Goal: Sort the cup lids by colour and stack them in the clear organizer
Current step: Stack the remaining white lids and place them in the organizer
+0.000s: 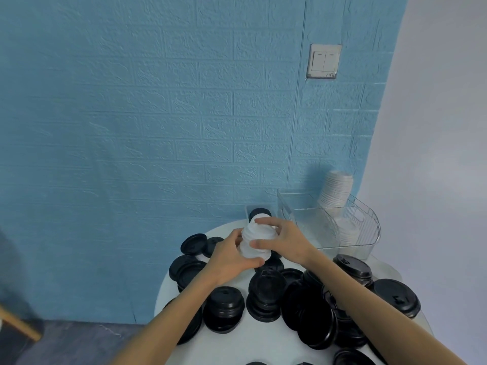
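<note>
- Gripping a stack of white lids from both sides: left hand and right hand, fingers curled round it, above the table's far edge.
- Clear organizer at far right edge; black lids scattered nearer.

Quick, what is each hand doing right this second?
Left hand: fingers curled round the stack of white lids, holding it.
Right hand: fingers gripping the same stack from the other side.
</note>
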`<action>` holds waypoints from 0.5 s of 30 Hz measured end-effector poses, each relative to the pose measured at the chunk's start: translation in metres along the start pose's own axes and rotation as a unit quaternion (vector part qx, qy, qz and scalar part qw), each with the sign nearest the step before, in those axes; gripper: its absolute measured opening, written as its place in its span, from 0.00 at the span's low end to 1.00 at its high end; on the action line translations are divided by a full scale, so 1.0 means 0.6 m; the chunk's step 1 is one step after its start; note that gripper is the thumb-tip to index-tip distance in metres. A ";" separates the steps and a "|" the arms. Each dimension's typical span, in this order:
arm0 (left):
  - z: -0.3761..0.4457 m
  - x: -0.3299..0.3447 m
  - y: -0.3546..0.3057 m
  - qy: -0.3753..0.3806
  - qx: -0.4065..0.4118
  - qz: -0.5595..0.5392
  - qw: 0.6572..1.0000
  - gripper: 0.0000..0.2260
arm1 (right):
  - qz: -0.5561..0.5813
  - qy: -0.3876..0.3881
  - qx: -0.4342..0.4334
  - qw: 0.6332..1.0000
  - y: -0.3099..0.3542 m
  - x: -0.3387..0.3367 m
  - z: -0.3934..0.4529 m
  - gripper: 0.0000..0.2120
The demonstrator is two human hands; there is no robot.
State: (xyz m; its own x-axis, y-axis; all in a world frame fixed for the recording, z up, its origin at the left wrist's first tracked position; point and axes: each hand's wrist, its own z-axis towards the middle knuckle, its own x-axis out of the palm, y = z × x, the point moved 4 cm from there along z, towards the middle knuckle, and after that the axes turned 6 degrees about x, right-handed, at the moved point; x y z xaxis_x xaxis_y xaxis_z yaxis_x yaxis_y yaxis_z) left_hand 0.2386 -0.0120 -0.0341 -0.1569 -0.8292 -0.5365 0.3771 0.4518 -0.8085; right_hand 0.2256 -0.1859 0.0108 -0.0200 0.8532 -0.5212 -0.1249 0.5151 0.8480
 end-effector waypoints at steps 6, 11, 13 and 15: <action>-0.011 0.004 -0.011 -0.027 0.018 -0.019 0.999 0.34 | -0.047 0.019 -0.009 0.999 -0.005 0.001 0.001 0.42; -0.013 0.007 -0.012 -0.042 0.024 -0.040 0.998 0.38 | -0.067 0.015 0.007 0.998 -0.003 -0.006 0.001 0.41; -0.014 0.007 -0.013 -0.041 0.024 -0.040 0.998 0.38 | -0.072 0.000 0.014 0.997 -0.003 -0.011 0.002 0.38; -0.015 0.004 -0.010 -0.047 0.020 -0.040 0.998 0.40 | -0.075 -0.018 0.024 0.997 -0.007 -0.021 0.005 0.36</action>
State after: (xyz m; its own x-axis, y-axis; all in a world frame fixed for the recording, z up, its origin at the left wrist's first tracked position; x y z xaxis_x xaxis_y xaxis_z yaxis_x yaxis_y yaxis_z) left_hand 0.2276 -0.0140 -0.0329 -0.1034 -0.8902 -0.4437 0.4037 0.3701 -0.8367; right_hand 0.2294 -0.1985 0.0140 0.0307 0.7681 -0.6396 -0.0754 0.6398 0.7648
